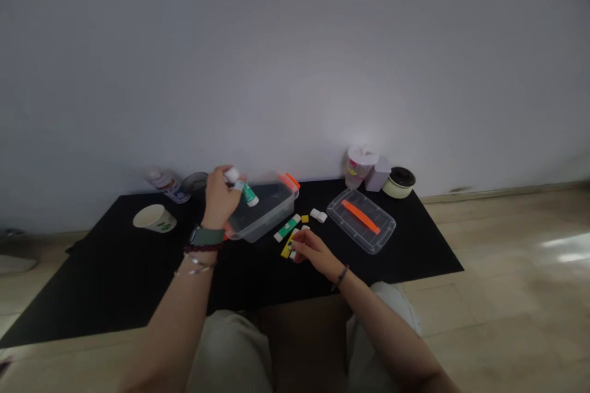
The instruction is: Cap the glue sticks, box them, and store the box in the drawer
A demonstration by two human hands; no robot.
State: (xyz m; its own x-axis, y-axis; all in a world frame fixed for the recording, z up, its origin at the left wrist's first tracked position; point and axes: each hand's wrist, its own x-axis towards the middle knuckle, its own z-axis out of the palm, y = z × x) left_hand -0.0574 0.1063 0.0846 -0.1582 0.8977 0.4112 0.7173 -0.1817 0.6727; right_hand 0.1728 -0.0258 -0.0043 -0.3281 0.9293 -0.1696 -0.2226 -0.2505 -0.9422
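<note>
My left hand is raised over the left end of a clear plastic box. Its fingers are closed round a green-and-white tube with a white end, tilted over the box. Low over the table, my right hand has its fingers curled down at a yellow-and-white tube and a small white piece. Whether it grips one of them is hidden. Just beyond lie another green tube, a small yellow block and white pieces.
The box's clear lid with an orange handle lies to the right. Behind it stand a lidded cup, a pale box and a cream pot. At left are a paper cup, a bottle and a dark bowl.
</note>
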